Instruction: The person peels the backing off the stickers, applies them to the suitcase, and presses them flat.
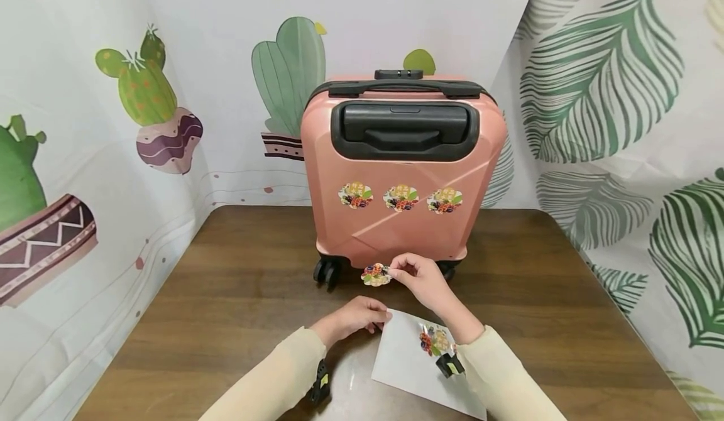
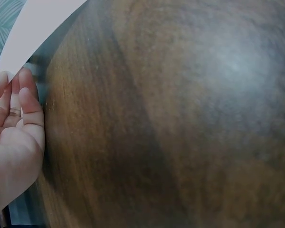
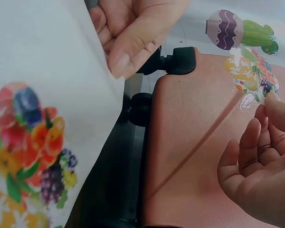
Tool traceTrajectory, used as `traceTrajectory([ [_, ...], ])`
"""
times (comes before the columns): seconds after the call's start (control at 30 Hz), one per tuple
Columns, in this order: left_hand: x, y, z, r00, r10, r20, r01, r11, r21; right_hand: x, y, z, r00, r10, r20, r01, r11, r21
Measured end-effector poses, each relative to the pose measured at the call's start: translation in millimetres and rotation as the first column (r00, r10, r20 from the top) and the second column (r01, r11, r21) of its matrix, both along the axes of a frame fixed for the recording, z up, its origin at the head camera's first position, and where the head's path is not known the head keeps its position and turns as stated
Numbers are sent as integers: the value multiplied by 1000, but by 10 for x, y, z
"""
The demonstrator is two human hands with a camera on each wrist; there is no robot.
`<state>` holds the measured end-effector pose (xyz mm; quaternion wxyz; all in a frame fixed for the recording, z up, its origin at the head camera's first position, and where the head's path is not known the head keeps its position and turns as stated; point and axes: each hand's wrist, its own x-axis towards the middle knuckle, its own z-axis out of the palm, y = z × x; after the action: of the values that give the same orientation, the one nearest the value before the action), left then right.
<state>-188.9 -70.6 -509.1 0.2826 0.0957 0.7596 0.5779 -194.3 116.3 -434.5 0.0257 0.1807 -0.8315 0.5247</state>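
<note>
Before pink suitcase [image 1: 401, 223] | left hand [image 1: 356, 315] pinching white sheet [image 1: 401, 352] by corner | right hand [image 1: 421, 279] pinching fruit sticker [image 1: 374, 275]

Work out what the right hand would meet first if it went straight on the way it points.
Probably the pink suitcase, low on its front; the sticker pinched by the right hand might touch it first. The gap's depth is hard to judge.

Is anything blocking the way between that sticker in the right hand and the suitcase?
Nothing visible. The right hand pinches the sticker in front of the suitcase; the left hand and the white sheet it holds are nearer the person.
</note>
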Motion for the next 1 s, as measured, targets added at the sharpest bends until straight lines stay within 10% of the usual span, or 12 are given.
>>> traceTrajectory([
  [1.0, -5, -9, -36, 1000, 7, -29, -7, 1000, -10, -96, -264, 147, 996, -85, 30, 86, 995, -55],
])
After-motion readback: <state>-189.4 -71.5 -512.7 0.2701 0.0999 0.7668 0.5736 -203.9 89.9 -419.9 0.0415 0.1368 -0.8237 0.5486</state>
